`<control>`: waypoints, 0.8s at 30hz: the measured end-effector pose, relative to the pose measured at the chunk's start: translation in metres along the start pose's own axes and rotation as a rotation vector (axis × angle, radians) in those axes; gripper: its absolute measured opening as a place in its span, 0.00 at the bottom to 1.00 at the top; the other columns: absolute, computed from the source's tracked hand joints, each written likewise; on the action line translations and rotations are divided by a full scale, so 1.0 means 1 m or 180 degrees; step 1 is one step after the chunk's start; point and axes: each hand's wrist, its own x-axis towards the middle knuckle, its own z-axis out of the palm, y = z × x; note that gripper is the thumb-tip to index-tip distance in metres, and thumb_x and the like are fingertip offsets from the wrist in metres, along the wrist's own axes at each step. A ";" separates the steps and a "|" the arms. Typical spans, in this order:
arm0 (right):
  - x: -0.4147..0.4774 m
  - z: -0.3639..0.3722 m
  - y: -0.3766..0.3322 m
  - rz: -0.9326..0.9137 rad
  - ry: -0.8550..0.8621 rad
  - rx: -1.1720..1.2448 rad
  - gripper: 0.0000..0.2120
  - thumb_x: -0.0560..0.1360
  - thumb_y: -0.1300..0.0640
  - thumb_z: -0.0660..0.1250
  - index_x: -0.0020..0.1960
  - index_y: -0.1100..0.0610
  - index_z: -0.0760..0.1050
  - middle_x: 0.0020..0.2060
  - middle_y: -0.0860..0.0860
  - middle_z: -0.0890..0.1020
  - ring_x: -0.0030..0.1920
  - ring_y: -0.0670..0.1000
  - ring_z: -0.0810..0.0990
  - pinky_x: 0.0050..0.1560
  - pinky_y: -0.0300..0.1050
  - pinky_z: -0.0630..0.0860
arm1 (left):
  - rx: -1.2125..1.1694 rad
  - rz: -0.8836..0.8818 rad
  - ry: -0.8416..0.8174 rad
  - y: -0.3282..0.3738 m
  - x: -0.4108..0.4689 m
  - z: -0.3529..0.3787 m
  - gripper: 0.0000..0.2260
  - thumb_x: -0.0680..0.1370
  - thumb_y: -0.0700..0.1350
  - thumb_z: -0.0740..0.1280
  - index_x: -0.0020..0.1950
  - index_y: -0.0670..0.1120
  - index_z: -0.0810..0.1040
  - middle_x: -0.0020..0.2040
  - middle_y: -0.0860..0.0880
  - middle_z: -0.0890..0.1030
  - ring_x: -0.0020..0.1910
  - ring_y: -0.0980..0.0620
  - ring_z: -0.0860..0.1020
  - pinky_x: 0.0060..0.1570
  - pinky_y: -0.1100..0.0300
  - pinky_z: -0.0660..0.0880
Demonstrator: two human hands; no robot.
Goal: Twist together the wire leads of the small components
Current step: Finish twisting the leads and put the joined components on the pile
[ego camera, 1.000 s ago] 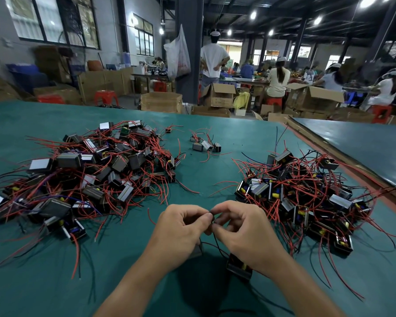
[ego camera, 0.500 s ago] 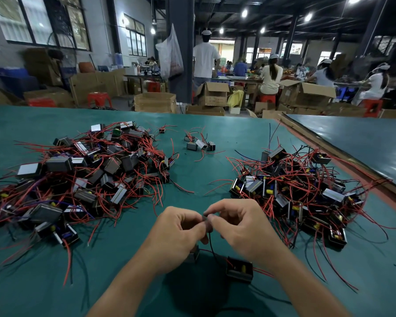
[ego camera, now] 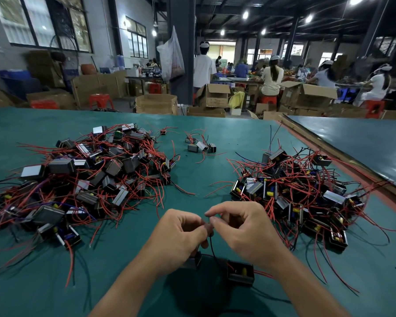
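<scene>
My bare left forearm (ego camera: 133, 284) reaches in from 7 o'clock and my right forearm (ego camera: 306, 280) from 5 o'clock, converging low at centre. My left hand (ego camera: 181, 234) is curled, pinching a black wire lead (ego camera: 211, 244). At its 3 o'clock, my right hand (ego camera: 245, 229) pinches the same lead, fingertips touching the left's.

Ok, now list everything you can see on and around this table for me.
Left pile of components: many, dark with red leads, table left.
Right pile of components: many, black and yellow, red leads, table right.
Small cluster: about four, grey-black, far centre.
Components by the wrists: two, dark, under the hands.
Black lead: one, black, rising to the fingertips.
Table: one, green, foreground.
Cardboard boxes: several, brown, floor behind.
Red stools: several, red, behind.
People: several, white caps, background.
Left hand: one, pinches black lead.
Right hand: one, pinches black lead.
</scene>
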 end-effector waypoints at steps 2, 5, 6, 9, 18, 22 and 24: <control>0.000 0.001 -0.001 0.0003 -0.0044 -0.0016 0.06 0.70 0.50 0.67 0.43 0.46 0.83 0.24 0.51 0.75 0.25 0.43 0.68 0.27 0.38 0.65 | -0.0001 -0.0007 0.0034 0.000 0.000 0.000 0.17 0.78 0.42 0.69 0.28 0.49 0.79 0.26 0.50 0.78 0.24 0.52 0.68 0.26 0.64 0.65; -0.001 0.000 -0.003 -0.0025 -0.0084 -0.0004 0.06 0.69 0.50 0.67 0.41 0.48 0.83 0.24 0.49 0.75 0.24 0.43 0.68 0.27 0.37 0.64 | -0.0088 -0.0026 0.0164 -0.001 0.001 0.001 0.14 0.77 0.42 0.69 0.31 0.46 0.80 0.27 0.48 0.79 0.26 0.51 0.68 0.28 0.61 0.66; -0.002 -0.001 -0.004 -0.0023 -0.0096 -0.0017 0.05 0.69 0.51 0.67 0.40 0.48 0.83 0.23 0.48 0.74 0.24 0.43 0.67 0.27 0.37 0.64 | -0.0102 -0.0021 0.0188 -0.002 0.002 0.001 0.13 0.77 0.42 0.70 0.32 0.45 0.81 0.27 0.48 0.79 0.25 0.51 0.68 0.28 0.61 0.65; -0.002 -0.001 -0.007 0.0082 -0.0109 0.0149 0.04 0.69 0.55 0.69 0.37 0.52 0.82 0.23 0.49 0.75 0.25 0.43 0.67 0.26 0.38 0.63 | -0.0007 0.0111 0.0235 -0.002 0.002 0.002 0.13 0.77 0.43 0.70 0.33 0.41 0.81 0.28 0.41 0.78 0.25 0.52 0.66 0.28 0.61 0.63; 0.004 -0.004 -0.008 0.0792 -0.0178 0.0733 0.10 0.71 0.68 0.72 0.34 0.59 0.78 0.23 0.51 0.76 0.21 0.48 0.70 0.21 0.38 0.68 | 0.0754 0.0661 0.0648 -0.008 -0.001 0.009 0.14 0.76 0.44 0.70 0.30 0.49 0.78 0.21 0.55 0.70 0.21 0.58 0.64 0.25 0.66 0.60; 0.004 -0.004 -0.009 0.0925 -0.0245 0.0753 0.08 0.72 0.68 0.71 0.36 0.62 0.78 0.23 0.51 0.76 0.21 0.48 0.70 0.21 0.38 0.70 | 0.0979 0.0774 0.0600 -0.010 -0.001 0.007 0.14 0.75 0.43 0.70 0.30 0.52 0.77 0.22 0.55 0.71 0.22 0.59 0.65 0.25 0.66 0.61; 0.004 -0.004 -0.009 0.0897 -0.0244 0.0711 0.08 0.73 0.68 0.71 0.36 0.62 0.79 0.23 0.50 0.76 0.21 0.47 0.70 0.22 0.38 0.70 | 0.1017 0.0785 0.0550 -0.011 0.000 0.005 0.13 0.75 0.42 0.70 0.30 0.51 0.77 0.23 0.54 0.73 0.23 0.59 0.66 0.25 0.66 0.62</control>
